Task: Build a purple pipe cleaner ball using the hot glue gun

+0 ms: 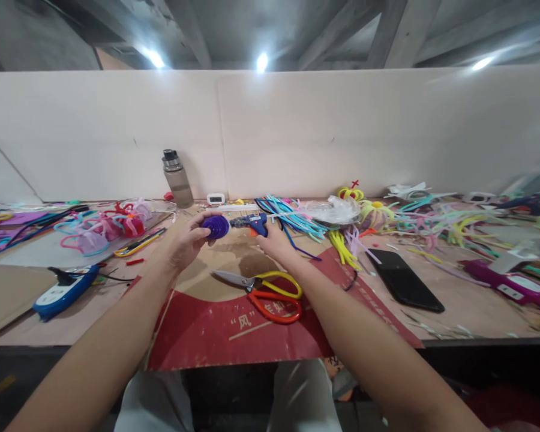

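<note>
"What takes up most of the view?"

"The long white partition wall (279, 138) across the upper half of the frame, then the pinkish worktop (103, 312) in front of it."

"And lying on that?"

"A red printed cardboard sheet (198, 336) at lower centre. On it are the steel-bladed scissors with yellow and red handles (254, 282), blades pointing left. A flat black rectangular phone (405, 282) lies at centre right, and a translucent grey bottle with a black cap (177, 179) stands left of centre, near the wall."

"Where are the hands?"

"Near the middle of the frame, well above the scissors. The right hand (273, 237) has its fingers closed around a blue glue gun with an orange trigger (260, 224), nozzle to the left."

"And the left hand (193, 234)?"

"Its fingers grip a purple round piece with ridged rings (216, 227), just left of the nozzle (whether the two touch, I can't tell)."

"Anything smaller?"

"A little white timer with a grey display (215, 198), just above the purple piece."
</note>
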The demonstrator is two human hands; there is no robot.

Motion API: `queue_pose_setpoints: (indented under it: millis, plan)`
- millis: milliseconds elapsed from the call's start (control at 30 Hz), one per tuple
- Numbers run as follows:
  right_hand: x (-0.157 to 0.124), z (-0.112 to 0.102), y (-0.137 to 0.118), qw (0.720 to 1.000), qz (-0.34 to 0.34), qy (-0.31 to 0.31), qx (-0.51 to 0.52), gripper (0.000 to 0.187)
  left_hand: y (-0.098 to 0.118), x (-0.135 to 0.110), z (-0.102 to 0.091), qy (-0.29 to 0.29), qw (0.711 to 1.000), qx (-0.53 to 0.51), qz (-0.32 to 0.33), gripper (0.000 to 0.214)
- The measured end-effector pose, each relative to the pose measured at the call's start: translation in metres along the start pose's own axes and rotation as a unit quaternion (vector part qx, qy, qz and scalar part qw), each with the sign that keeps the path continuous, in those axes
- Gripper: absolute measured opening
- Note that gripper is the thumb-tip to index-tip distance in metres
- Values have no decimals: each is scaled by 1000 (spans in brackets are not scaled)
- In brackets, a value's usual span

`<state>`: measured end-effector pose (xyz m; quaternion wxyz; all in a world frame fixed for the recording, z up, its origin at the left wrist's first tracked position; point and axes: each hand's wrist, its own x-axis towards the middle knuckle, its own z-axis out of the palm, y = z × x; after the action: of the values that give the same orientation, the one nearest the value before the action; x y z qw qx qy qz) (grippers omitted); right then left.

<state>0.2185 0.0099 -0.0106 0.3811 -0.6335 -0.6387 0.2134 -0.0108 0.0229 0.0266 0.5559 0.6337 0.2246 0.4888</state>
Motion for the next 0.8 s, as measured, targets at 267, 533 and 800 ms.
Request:
queue_pose_setpoints:
  millis: [267,533,800]
  plan:
    - [-6,-17,-10,933,-32,20,358,31,1,4,-13,54,998,36,20,49]
    - [-21,-23,-25,903,-103,-72,410,40,-5,4,-17,77,992,100,27,50]
    - [-20,-19,-22,929,-136,-79,334,36,-2,2,-13,60,992,106,31,51]
